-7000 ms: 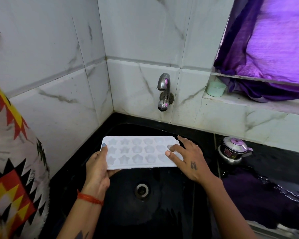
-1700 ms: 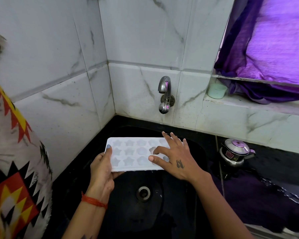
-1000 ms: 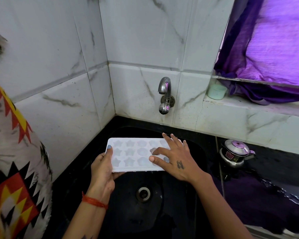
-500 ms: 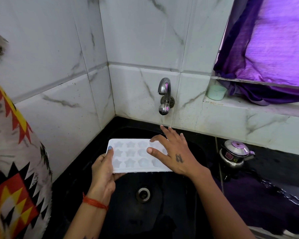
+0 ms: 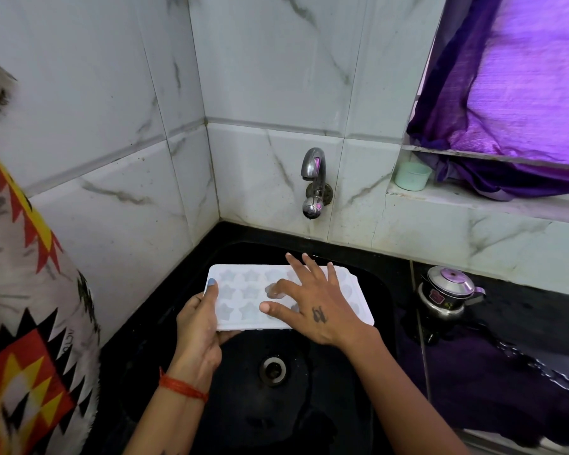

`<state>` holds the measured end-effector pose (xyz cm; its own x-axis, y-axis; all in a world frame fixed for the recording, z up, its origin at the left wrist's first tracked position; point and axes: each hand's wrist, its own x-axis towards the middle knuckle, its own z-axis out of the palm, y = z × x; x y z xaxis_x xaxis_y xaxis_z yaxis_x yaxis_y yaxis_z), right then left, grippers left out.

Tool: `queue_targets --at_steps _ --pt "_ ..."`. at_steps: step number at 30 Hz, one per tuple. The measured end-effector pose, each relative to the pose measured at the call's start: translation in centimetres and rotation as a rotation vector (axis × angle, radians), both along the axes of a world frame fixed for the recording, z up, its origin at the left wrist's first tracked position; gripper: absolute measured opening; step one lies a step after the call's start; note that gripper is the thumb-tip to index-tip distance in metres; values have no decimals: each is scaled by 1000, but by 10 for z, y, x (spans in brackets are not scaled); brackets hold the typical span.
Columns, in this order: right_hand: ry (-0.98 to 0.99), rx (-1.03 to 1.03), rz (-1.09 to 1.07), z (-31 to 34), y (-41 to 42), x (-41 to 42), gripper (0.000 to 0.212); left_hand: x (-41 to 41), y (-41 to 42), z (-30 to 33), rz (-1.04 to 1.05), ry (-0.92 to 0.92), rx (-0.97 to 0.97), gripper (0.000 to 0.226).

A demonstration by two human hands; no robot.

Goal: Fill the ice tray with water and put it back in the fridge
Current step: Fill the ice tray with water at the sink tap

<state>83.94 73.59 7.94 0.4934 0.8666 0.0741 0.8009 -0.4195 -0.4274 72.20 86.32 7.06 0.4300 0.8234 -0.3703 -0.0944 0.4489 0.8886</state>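
Note:
A white ice tray (image 5: 243,293) with star-shaped and round cells is held level over the black sink (image 5: 368,267). My left hand (image 5: 201,326) grips its left end, thumb on top. Spread flat over the tray's right half lies my right hand (image 5: 316,307), fingers apart, index fingertip in a cell. The steel tap (image 5: 314,182) juts from the wall behind and above the tray; no water runs from it.
The sink drain (image 5: 272,369) lies below the tray. A small steel kettle (image 5: 445,295) stands on the wet black counter at the right. A pale green cup (image 5: 412,175) and purple curtain (image 5: 506,93) sit on the window ledge. Patterned cloth (image 5: 20,323) hangs at the left.
My right hand has shifted across the tray's right half over the last seconds, fingers pressing into cells. The left hand and tray have stayed nearly still.

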Motion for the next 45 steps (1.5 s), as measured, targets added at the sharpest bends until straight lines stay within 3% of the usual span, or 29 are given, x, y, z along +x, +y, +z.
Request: queue_targets --at_steps 4,9,22,29,45 --pt "-9 -14 -9 0 1 -1 70 0 -1 1 -3 -3 1 24" --pt "-25 -25 -22 1 0 -3 59 0 -1 0 -13 -7 3 24" --pt "38 -1 3 2 0 -3 61 -1 -1 3 -4 -9 -3 28" --pt "28 -3 -1 4 -2 -3 46 -1 -1 3 -5 -9 1 26" --pt "69 -5 0 5 -2 -3 45 0 -1 2 0 -14 14 22"
